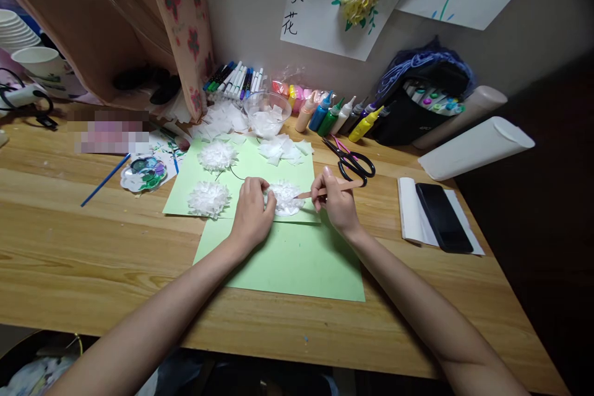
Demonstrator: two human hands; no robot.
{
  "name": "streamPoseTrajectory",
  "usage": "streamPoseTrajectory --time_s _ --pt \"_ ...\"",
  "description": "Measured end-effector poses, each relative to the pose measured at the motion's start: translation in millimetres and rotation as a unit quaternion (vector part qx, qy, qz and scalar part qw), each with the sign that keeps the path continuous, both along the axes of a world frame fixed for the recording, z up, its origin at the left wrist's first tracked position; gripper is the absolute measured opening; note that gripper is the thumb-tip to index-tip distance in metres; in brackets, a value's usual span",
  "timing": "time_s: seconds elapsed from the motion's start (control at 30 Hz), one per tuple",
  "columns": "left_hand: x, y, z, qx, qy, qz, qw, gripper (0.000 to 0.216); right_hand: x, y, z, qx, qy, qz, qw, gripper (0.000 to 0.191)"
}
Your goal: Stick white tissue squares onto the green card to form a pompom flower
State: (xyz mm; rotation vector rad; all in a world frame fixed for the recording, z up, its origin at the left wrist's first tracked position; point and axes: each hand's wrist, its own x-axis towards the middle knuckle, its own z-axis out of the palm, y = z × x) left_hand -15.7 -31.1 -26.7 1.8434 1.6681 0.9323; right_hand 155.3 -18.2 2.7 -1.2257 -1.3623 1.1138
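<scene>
A ruffled white paper flower point(284, 197) lies on the upper green sheet point(253, 164). At its left edge is my left hand point(253, 205), fingers curled and closed against the petals. My right hand point(336, 198) pinches a flat wooden craft stick point(349, 185), whose narrow tip reaches into the flower's right side. Two similar flowers, an upper one point(217, 155) and a lower one point(208, 199), sit to the left. Loose white tissue pieces point(283, 150) rest near the sheet's top right. A second green sheet point(297, 263) is nearer me.
Black-handled scissors point(355, 164) lie right of the sheets, below several paint bottles point(331, 117). A clear bowl point(268, 114) holds tissue pieces. On the left are a paint palette point(143, 174) and a blue brush point(106, 179). A phone point(444, 218) rests on paper at right.
</scene>
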Motion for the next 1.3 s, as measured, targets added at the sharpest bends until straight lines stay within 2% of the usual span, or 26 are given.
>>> streamPoseTrajectory --time_s 0.1,0.17,0.27,0.37,0.43,0.57,0.67,0.73,0.8,0.93,1.1,1.2,1.3 --pt "0 0 0.7 -0.004 -0.009 0.002 1.0 0.002 9 1 -0.3 0.049 0.0 -0.019 0.999 0.049" --pt "-1 -1 1.4 -0.008 -0.018 0.003 1.0 0.003 16 9 -1.9 0.103 -0.028 -0.045 0.993 0.036" --pt "-2 -1 2.4 -0.01 -0.022 0.002 1.0 0.005 26 32 -7.7 0.156 -0.131 -0.043 0.978 0.021" --pt "-3 -1 3.0 -0.013 -0.018 0.004 1.0 0.006 31 59 -17.2 0.199 -0.239 -0.023 0.95 0.021" --pt "-3 -1 3.4 -0.013 -0.017 0.005 1.0 0.007 29 75 -24.2 0.242 -0.271 -0.035 0.931 0.017" --pt "-3 -2 3.7 -0.008 -0.019 0.002 1.0 0.008 19 98 -33.9 0.246 -0.316 -0.034 0.916 0.004" --pt "-4 -2 3.5 -0.006 -0.027 0.001 1.0 0.007 17 105 -32.9 0.215 -0.306 -0.074 0.924 0.007" --pt "-5 -3 3.4 -0.008 -0.041 0.001 0.999 0.007 21 101 -27.9 0.201 -0.253 -0.097 0.941 0.006" --pt "-6 -4 3.6 -0.006 -0.058 0.004 0.998 0.008 26 89 -20.9 0.186 -0.181 -0.08 0.962 0.007" --pt "-4 -9 7.0 0.043 -0.048 -0.007 0.998 0.01 35 47 -8.2 0.09 -0.044 0.051 0.994 0.021" --pt "7 -23 13.7 0.071 0.045 -0.116 0.99 0.024 38 0 -8.0 -0.023 0.047 0.187 0.981 0.027" --pt "12 -28 13.9 0.051 0.053 -0.159 0.985 0.016 39 -8 -15.3 -0.026 0.049 0.194 0.98 0.027" --pt "13 -28 11.0 0.041 0.042 -0.165 0.985 0.017 41 -9 -23.6 -0.006 0.039 0.174 0.984 0.025"
